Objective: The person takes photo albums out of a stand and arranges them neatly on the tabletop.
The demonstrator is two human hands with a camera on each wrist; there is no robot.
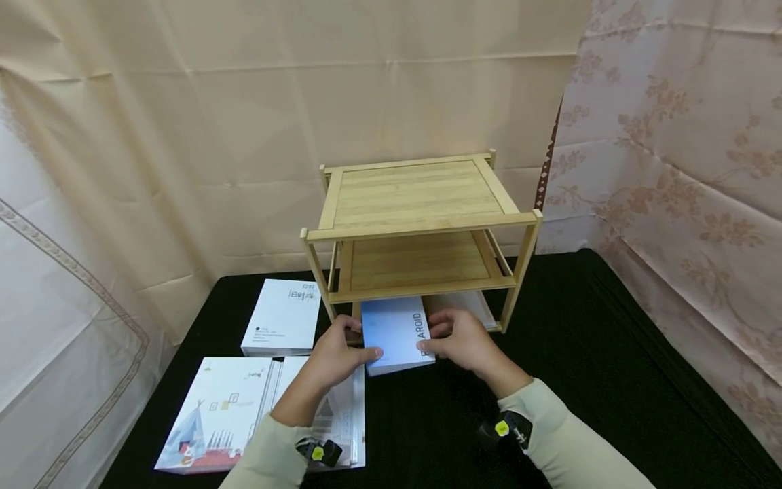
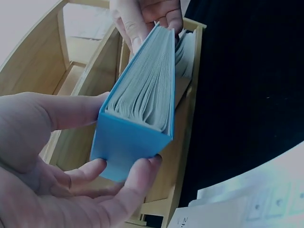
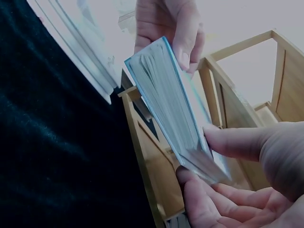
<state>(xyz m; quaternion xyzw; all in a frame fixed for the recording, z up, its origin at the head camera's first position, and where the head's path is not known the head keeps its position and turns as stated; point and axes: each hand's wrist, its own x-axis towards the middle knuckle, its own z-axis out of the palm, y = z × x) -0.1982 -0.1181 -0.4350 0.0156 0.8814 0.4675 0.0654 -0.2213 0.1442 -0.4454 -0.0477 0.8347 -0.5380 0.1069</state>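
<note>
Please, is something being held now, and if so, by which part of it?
A blue book: the left hand grips its spine side, and the right hand grips the opposite side.

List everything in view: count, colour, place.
Blue book: 1, blue, between both hands at the rack's front
Rack: 1, light wood, on the table
Shelf item: at least 1, pale, bottom shelf, partly hidden
Plain white book: 1, white, left of the rack
Illustrated books: one or two, unclear; mostly white, table's near left
Tablecloth: 1, black, under everything
Back curtain: 1, beige, behind
Floral curtain: 1, pale pink, right
Wrist devices: 2, black, one per wrist
Sleeves: 2, pale green, forearms
Left hand: 1, bare, book's left side
Right hand: 1, bare, book's right side
</note>
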